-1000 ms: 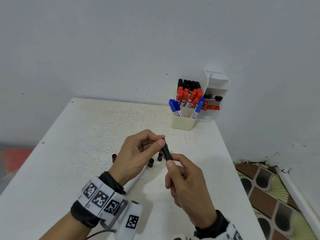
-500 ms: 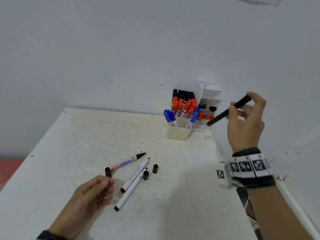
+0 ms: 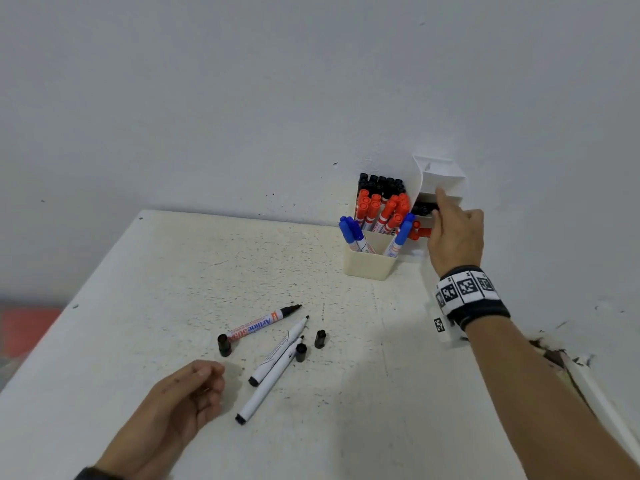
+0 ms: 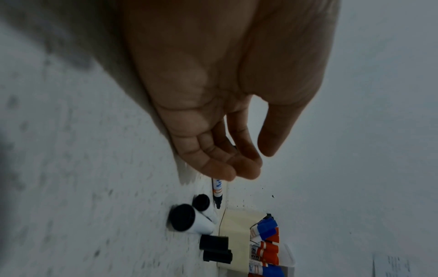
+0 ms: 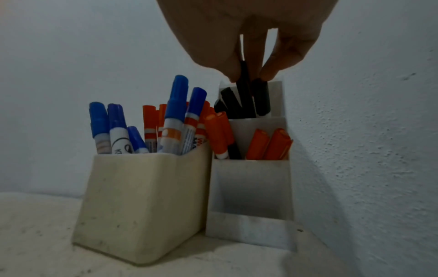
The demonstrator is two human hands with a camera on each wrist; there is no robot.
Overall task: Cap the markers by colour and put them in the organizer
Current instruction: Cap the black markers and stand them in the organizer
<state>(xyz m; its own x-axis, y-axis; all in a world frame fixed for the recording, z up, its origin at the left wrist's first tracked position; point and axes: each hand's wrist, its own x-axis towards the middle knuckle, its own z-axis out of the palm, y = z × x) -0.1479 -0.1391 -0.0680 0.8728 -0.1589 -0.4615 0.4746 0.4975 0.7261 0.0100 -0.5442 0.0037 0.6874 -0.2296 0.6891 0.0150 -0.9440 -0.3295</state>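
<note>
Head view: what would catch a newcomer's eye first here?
The right hand at the far right corner, lowering a black pen into the white organizer's middle tier. Beside it, a cream cup bristles with blue, orange and black caps. Near the left hand, three uncapped markers and loose black caps lie on the table.

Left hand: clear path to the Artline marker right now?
Probably yes. The left hand is empty, fingers relaxed, just short of the Artline marker; only a loose black cap stands at the marker's near end.

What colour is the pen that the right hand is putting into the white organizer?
Black. The pen shows best in the right wrist view, pinched by the right hand.
</note>
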